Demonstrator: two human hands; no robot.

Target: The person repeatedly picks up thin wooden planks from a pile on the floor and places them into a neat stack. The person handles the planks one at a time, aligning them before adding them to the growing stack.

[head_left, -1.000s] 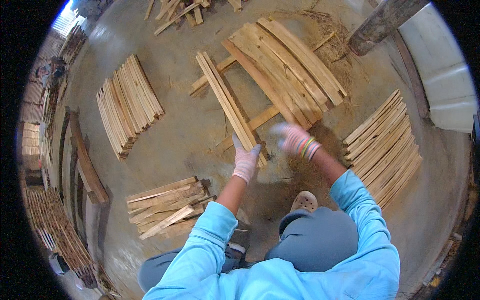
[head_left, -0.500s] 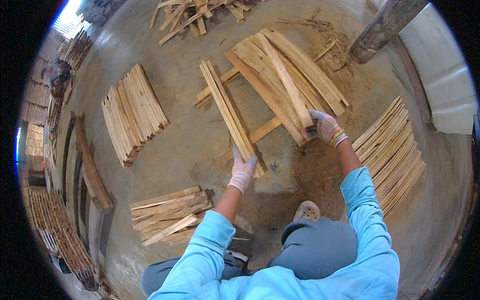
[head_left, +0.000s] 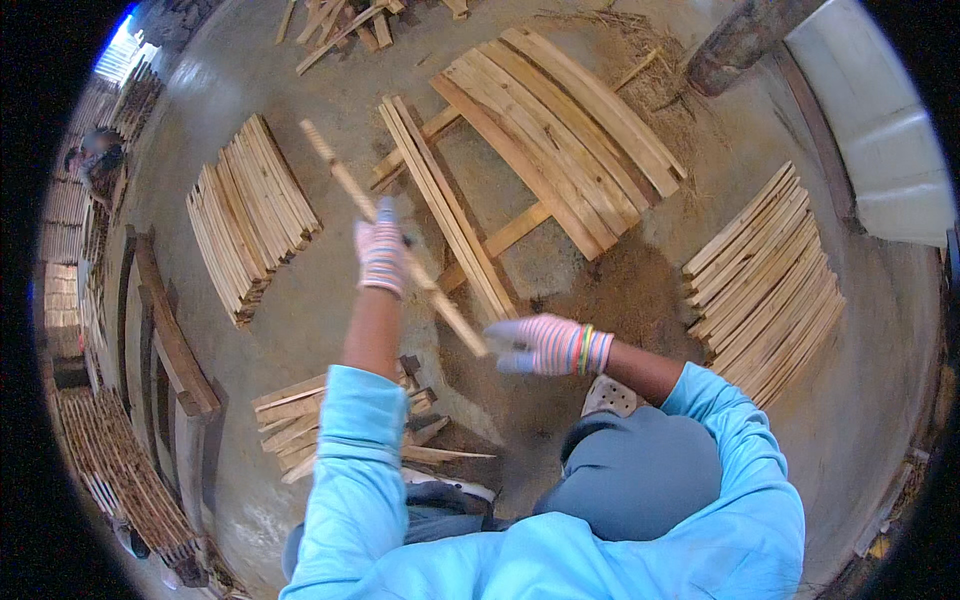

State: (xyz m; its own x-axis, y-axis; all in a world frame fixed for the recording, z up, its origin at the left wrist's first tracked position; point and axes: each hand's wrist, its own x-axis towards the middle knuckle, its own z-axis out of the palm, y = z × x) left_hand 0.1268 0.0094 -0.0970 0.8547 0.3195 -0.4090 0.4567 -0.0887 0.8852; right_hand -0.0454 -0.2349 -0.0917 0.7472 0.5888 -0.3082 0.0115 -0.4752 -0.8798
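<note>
My left hand point(head_left: 380, 252), in a striped knit glove, grips a narrow wooden slat point(head_left: 345, 180) near its middle. The slat is held slantwise over the floor, its near end close to my right hand. Also gloved, with coloured bands at the wrist, my right hand point(head_left: 550, 344) has its fingers stretched out and apart. It holds nothing and is just beside the near ends of a few narrow strips point(head_left: 445, 205). These strips and several wide planks point(head_left: 545, 140) rest across wooden crosspieces point(head_left: 517, 229).
A slat stack point(head_left: 255, 210) lies on the left, another slat pile point(head_left: 765, 285) on the right. Short offcuts point(head_left: 290, 415) lie near my left forearm. Farther off are scrap wood point(head_left: 345, 25), a thick post point(head_left: 745, 45) and a person point(head_left: 100, 165) at far left.
The slat that lay on the wide planks is off them and in my left hand, farther left. My right hand has let go of it and moved left and nearer me.
</note>
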